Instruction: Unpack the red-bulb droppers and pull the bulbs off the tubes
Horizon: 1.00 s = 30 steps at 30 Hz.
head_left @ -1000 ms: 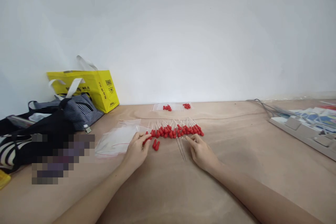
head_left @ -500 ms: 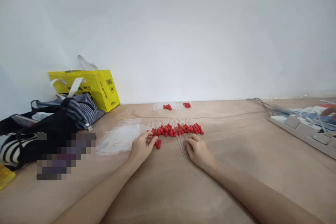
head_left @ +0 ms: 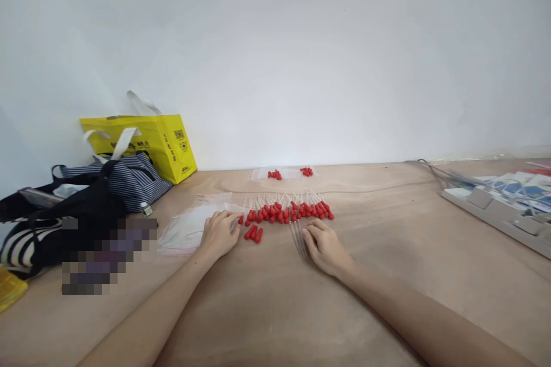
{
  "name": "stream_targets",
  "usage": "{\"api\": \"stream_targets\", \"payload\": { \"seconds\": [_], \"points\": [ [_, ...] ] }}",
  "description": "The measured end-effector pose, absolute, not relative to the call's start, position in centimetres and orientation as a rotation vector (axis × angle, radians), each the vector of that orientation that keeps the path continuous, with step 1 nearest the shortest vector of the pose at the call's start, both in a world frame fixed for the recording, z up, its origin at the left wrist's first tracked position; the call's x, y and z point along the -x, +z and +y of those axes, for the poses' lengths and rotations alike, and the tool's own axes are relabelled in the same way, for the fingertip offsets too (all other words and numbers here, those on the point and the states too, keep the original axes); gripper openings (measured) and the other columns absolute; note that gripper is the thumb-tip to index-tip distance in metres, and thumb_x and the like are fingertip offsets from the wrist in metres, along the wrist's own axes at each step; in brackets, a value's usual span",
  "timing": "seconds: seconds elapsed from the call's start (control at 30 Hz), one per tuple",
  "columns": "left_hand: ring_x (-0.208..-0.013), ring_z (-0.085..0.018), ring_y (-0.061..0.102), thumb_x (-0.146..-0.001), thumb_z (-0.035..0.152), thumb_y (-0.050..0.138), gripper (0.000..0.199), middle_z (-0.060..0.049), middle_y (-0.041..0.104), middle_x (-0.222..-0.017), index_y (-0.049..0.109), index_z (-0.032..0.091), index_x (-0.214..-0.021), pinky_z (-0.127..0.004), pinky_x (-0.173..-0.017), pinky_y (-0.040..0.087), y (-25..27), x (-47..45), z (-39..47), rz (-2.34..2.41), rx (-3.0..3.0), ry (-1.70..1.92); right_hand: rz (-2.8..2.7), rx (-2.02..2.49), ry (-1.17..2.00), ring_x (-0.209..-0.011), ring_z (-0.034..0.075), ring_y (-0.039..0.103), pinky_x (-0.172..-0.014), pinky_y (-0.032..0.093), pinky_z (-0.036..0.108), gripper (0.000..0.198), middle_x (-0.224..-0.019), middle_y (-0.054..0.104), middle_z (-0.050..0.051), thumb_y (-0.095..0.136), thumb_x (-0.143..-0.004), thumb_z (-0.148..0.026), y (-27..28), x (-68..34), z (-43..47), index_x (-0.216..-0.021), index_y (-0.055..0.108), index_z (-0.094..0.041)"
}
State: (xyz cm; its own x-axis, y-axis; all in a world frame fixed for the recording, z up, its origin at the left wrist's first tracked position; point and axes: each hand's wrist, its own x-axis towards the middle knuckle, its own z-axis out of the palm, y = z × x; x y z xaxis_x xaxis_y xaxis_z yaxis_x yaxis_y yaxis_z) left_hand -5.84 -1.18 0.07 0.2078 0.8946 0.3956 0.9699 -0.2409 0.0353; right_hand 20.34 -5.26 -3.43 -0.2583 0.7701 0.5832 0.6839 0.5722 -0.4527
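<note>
A row of glass droppers with red rubber bulbs [head_left: 279,213] lies across the table, most tubes pointing away from me. My left hand [head_left: 219,232] is at the row's left end, thumb and fingers apart, fingertips at a red bulb [head_left: 241,219]. Just right of that hand lie three red bulbs [head_left: 253,233] side by side, with no tubes visible on them. My right hand [head_left: 325,245] rests on the table with its fingers curled together, beside several thin glass tubes [head_left: 297,238] that point towards me. Whether it grips anything is hidden.
Clear zip bags [head_left: 185,232] lie to the left. Farther back, more bags [head_left: 288,173] hold small groups of red-bulbed droppers. A yellow bag [head_left: 181,155], a striped bag [head_left: 138,180] and a black bag [head_left: 86,218] stand at left. A power strip [head_left: 495,212] with cables lies at right.
My left hand has moved left, off the loose red bulbs, and its fingers have spread; three bulbs now show there. My right hand has hardly moved.
</note>
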Motion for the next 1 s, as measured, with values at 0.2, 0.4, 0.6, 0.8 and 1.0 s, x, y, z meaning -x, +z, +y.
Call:
{"api": "stream_targets", "payload": {
  "seconds": [0.2, 0.4, 0.6, 0.8, 1.0],
  "points": [
    [-0.081, -0.024, 0.060, -0.077, 0.024, 0.043, 0.026, -0.005, 0.068, -0.088, 0.065, 0.021, -0.090, -0.035, -0.071, 0.039, 0.4, 5.5, -0.9, -1.790, 2.181, -0.556, -1.973, 1.242, 0.030, -0.072, 0.014, 0.053, -0.067, 0.040, 0.027, 0.026, -0.074, 0.055, 0.004, 0.037, -0.085, -0.022, -3.2, -21.1, -5.0, -0.068, 0.055, -0.018],
    [-0.073, -0.018, 0.062, -0.076, 0.023, 0.050, 0.018, -0.004, 0.069, -0.080, 0.065, 0.019, -0.082, -0.030, -0.071, 0.041, 1.3, 4.9, -2.3, -1.394, 2.032, -1.175, -1.925, 1.222, -0.152, -0.082, 0.017, 0.052, -0.072, 0.036, 0.032, 0.016, -0.083, 0.059, 0.004, 0.044, -0.080, -0.020, -3.2, -21.5, -5.0, -0.084, 0.060, -0.020],
    [-0.072, -0.012, 0.061, -0.076, 0.015, 0.052, 0.015, -0.001, 0.069, -0.080, 0.063, 0.020, -0.085, -0.028, -0.071, 0.042, 0.0, 1.2, -4.1, -0.923, 2.452, -1.301, -1.963, 1.070, -0.351, -0.102, 0.021, 0.045, -0.083, 0.034, 0.036, 0.036, -0.109, 0.053, 0.010, 0.047, -0.079, -0.024, -2.7, -21.7, -5.3, -0.115, 0.049, -0.018],
    [-0.068, -0.011, 0.060, -0.077, 0.011, 0.052, 0.020, 0.001, 0.069, -0.083, 0.060, 0.023, -0.090, -0.028, -0.068, 0.042, -0.8, -0.5, -4.4, -0.644, 2.614, -1.247, -2.116, 0.950, -0.464, -0.096, 0.018, 0.048, -0.093, 0.022, 0.041, 0.026, -0.095, 0.062, 0.003, 0.049, -0.081, -0.025, -2.7, -21.3, -5.1, -0.107, 0.055, -0.024],
    [-0.093, -0.016, 0.056, -0.079, 0.018, 0.051, 0.025, -0.002, 0.066, -0.097, 0.057, 0.022, -0.103, -0.035, -0.083, 0.039, -0.7, -1.2, -4.6, -0.773, 2.566, -1.075, -2.115, 0.883, -0.571, -0.070, 0.012, 0.048, -0.090, 0.022, 0.039, 0.018, -0.062, 0.058, -0.002, 0.047, -0.081, -0.016, -3.0, -21.1, -4.9, -0.090, 0.061, -0.021]
  ]
}}
